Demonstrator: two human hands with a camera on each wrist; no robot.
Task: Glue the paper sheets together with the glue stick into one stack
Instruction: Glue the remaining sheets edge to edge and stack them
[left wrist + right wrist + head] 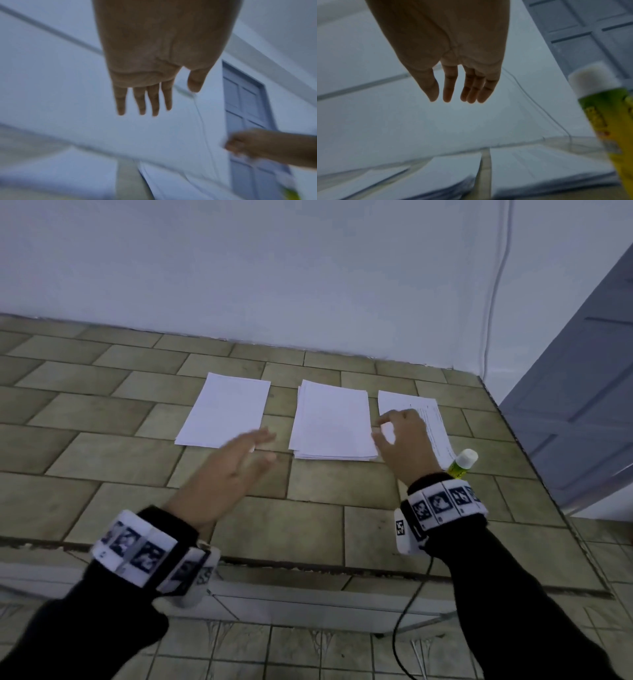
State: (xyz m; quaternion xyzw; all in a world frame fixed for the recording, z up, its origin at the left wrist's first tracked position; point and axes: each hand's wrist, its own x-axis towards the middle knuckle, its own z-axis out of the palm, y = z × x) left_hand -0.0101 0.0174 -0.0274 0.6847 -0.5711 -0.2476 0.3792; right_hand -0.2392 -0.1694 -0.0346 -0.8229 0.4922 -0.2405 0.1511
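Observation:
Three lots of white paper lie in a row on the tiled counter: a left sheet [224, 410], a middle stack [334, 426] and a right printed sheet [433, 419]. A glue stick [462, 463] with a white cap and yellow-green body stands by the right sheet's near corner; it looms at the right in the right wrist view [606, 115]. My left hand [253, 446] hovers with straight fingers between the left sheet and the middle stack, holding nothing [144, 102]. My right hand [394, 433] hangs with relaxed fingers over the gap between the middle stack and the right sheet, empty [462, 93].
The tiled counter [102, 419] meets a white wall at the back, where a thin cable [493, 302] runs down. Its right edge drops off beside a grey-blue door [575, 392]. The near edge runs below my wrists, and a black cord [407, 618] hangs there.

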